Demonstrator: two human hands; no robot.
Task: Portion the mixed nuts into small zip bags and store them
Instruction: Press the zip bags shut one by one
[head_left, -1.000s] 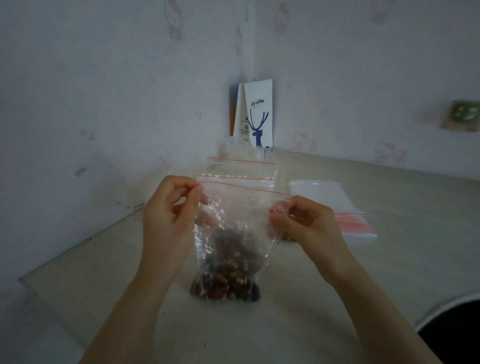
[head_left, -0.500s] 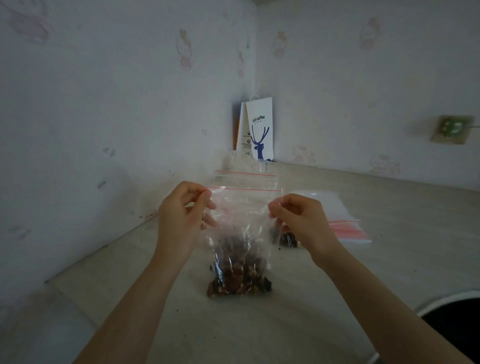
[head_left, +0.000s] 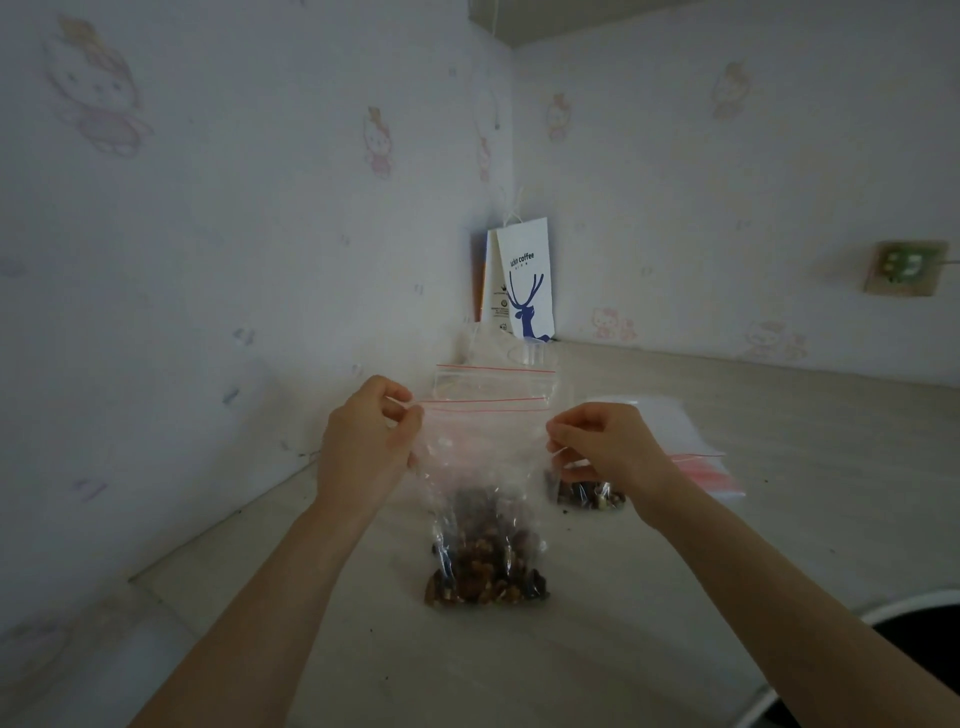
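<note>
Left hand (head_left: 363, 441): at centre-left of the frame, thumb and forefinger pinched together on the left end of the zip bag's red-lined top edge.
Right hand (head_left: 608, 447): at centre-right, fingers curled and pinching the bag's right edge just under the red line.
Zip bag (head_left: 483, 447): clear, upright, its top stretched taut between the two hands; whether the seal is pressed closed cannot be told.
Mixed nuts (head_left: 485, 571): a dark brown heap filling the bag's lower part, below centre, where the bag's base seems to rest on the table (head_left: 779, 519).
Second filled bag (head_left: 587, 496): on the table just behind the right hand, partly hidden by it.
Empty bags (head_left: 680, 441): a flat stack with red strips, right of centre.
Other clear bag (head_left: 493, 376): red-lined, standing behind the held one.
Paper bag (head_left: 524, 280): white with a blue deer, upright in the wall corner at upper centre.
Wall socket (head_left: 904, 267): on the right wall, upper right.
</note>
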